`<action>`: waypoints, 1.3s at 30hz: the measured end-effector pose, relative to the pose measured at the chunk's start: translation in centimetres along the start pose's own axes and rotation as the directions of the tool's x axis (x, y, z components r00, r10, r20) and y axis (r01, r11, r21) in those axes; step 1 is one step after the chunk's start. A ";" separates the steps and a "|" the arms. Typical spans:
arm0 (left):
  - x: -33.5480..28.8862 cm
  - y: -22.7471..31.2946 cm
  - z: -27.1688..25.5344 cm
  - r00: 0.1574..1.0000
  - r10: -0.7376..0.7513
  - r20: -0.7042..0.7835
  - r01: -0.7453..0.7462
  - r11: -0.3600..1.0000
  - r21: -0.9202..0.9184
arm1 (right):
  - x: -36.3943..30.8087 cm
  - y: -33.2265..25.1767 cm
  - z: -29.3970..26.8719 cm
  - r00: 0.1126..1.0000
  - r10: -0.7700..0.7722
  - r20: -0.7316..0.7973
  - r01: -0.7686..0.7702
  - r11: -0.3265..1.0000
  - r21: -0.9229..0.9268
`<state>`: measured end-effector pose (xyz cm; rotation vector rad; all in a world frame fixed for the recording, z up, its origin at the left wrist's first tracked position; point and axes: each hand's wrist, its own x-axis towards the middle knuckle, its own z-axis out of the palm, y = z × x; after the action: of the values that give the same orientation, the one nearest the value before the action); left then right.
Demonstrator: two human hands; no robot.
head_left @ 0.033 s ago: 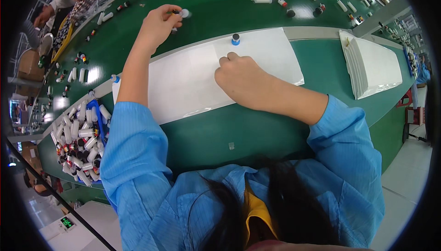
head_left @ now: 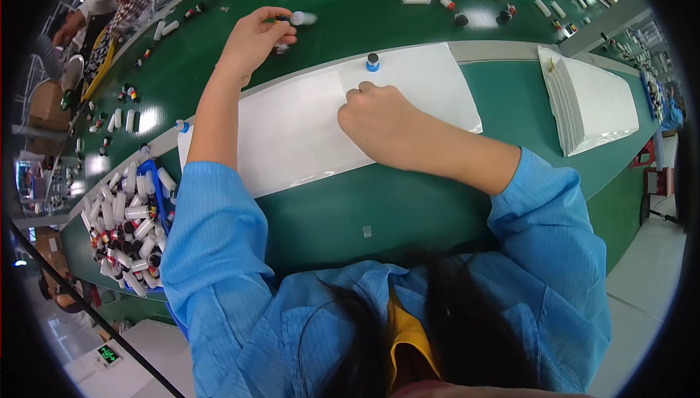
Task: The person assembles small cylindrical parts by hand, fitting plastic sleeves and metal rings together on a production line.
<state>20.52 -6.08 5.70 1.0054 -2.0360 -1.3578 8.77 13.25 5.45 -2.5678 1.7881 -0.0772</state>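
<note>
Can see a box (head_left: 49, 103) at far left, a black rod (head_left: 93, 316) slanting across the lower left, a green-lit display (head_left: 108, 355) just below it, a grey post (head_left: 614, 26) at upper right, pale floor (head_left: 634, 303) at lower right.

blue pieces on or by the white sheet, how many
2. The far blue piece stands near the far edge of the sheet, beyond the right hand; the left blue piece is at the sheet's left end, beside the left forearm. Hands or arms may hide others.
</note>
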 end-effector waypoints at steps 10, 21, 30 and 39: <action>-0.1 -0.6 2.7 0.908 0.009 0.419 0.255 0.783 -0.568 | 0.1 4.6 -0.1 0.960 0.090 0.265 -0.206 0.869 0.451; -2.0 -1.1 6.0 0.882 0.228 0.412 0.266 0.482 -0.835 | -2.5 4.5 2.3 0.818 0.506 0.274 -0.235 -0.140 0.962; -3.5 0.6 7.8 0.914 0.242 0.327 0.213 0.401 -0.891 | -2.6 6.4 0.4 0.705 0.708 0.050 0.334 -0.393 0.856; -5.0 2.8 9.8 0.947 0.261 0.186 0.035 0.492 -0.870 | 1.3 3.3 0.4 0.723 0.689 -0.044 0.418 -0.386 0.822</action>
<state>15.57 4.05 4.50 0.1777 -1.1781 -2.1979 6.13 10.90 5.00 -0.6295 0.8744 -1.8382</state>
